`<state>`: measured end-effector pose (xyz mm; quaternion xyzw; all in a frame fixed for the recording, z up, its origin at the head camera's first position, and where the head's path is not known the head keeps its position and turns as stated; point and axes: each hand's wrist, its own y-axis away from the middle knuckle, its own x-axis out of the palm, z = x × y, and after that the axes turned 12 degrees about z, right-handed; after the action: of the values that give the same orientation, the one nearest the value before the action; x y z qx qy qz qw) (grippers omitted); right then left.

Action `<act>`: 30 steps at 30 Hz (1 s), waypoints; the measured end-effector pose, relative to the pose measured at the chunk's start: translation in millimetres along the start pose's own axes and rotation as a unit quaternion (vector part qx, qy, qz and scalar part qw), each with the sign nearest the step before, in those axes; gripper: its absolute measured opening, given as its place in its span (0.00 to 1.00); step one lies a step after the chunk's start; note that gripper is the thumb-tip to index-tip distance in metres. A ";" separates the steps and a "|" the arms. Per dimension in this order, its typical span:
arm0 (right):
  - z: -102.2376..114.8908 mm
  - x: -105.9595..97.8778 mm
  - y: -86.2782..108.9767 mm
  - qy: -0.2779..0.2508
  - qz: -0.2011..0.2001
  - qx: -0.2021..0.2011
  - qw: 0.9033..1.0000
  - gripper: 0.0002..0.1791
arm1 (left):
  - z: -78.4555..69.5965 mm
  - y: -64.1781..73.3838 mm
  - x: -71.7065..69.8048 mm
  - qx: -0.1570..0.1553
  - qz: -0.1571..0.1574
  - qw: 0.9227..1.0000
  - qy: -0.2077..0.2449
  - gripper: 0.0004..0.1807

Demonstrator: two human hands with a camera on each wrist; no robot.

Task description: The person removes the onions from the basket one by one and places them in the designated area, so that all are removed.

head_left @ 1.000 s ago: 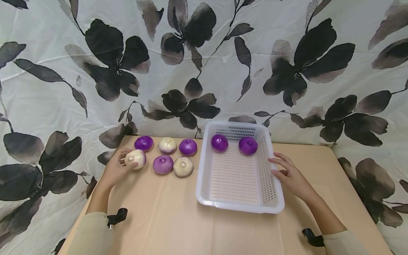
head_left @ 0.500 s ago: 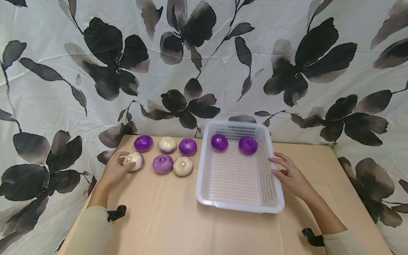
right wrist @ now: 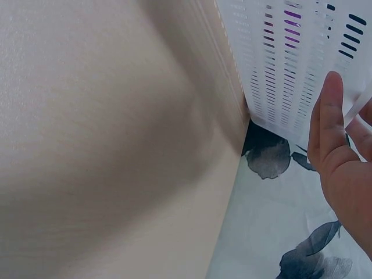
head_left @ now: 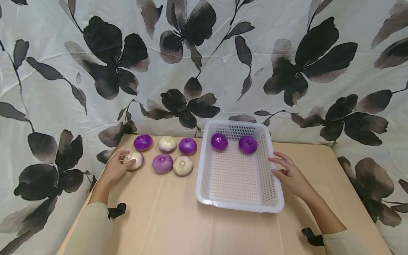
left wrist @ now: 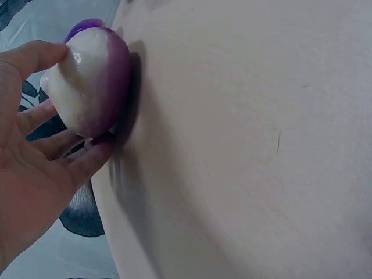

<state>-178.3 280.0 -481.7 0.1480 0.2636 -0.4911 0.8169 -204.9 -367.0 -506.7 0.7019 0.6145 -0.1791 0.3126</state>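
Note:
At the left of the head view, my left hand (head_left: 115, 168) holds a white-and-purple onion (head_left: 135, 160) low at the table. In the left wrist view the thumb (left wrist: 43, 56) lies on the onion's white side (left wrist: 84, 70), with other fingers curled at its lower edge. A white perforated basket (head_left: 207, 202) stands right of centre. Pinched between my right hand's (head_left: 291, 177) thumb and fingers is the basket's right rim, also seen in the right wrist view. Two purple onions, one (head_left: 219, 141) left and one (head_left: 248, 145) right, sit inside at the far end.
Beside the held onion, several others stand in two rows: purple (head_left: 143, 142), white (head_left: 167, 145) and purple (head_left: 187, 146) behind, purple (head_left: 162, 163) and white (head_left: 183, 165) in front. A floral cloth (head_left: 229, 88) hangs behind the wooden table (head_left: 165, 219).
The held onion has come down slightly to the left, away from the purple one behind it, and has settled there. My right hand and the basket have stayed put.

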 end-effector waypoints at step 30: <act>-2.5 0.4 1.2 -0.006 0.007 0.015 1.000 0.25 | -1.6 3.4 3.7 -0.007 0.004 1.000 -0.012 0.43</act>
<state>-177.8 281.6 -484.0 0.1587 0.2503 -0.4905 0.8195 -201.1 -363.4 -507.1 0.6998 0.6093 -0.1822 0.3253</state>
